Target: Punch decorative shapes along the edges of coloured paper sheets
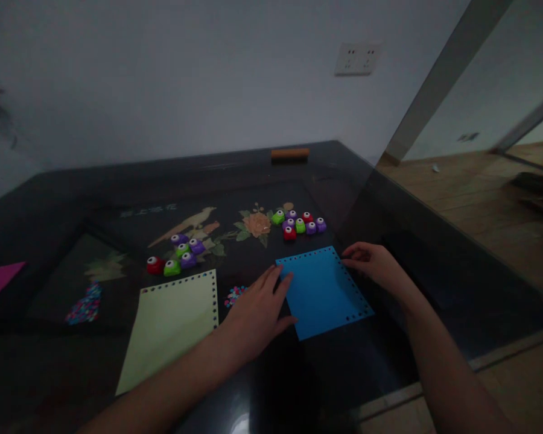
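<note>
paper sheets (322, 292): 3; punches (300, 222): 12; confetti piles (85, 304): 2

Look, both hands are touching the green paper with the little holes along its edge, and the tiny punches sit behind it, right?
Not quite. In the head view both hands touch the blue paper, not the green one. The left hand lies flat on its left edge and the right hand rests at its right edge. The green paper lies untouched beside it. The holes along the edge and the small punches behind are as you said.

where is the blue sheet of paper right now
In the head view the blue sheet lies flat on the dark table, right of centre, between the left hand and right hand, just below the right-hand cluster of small punches.
</note>
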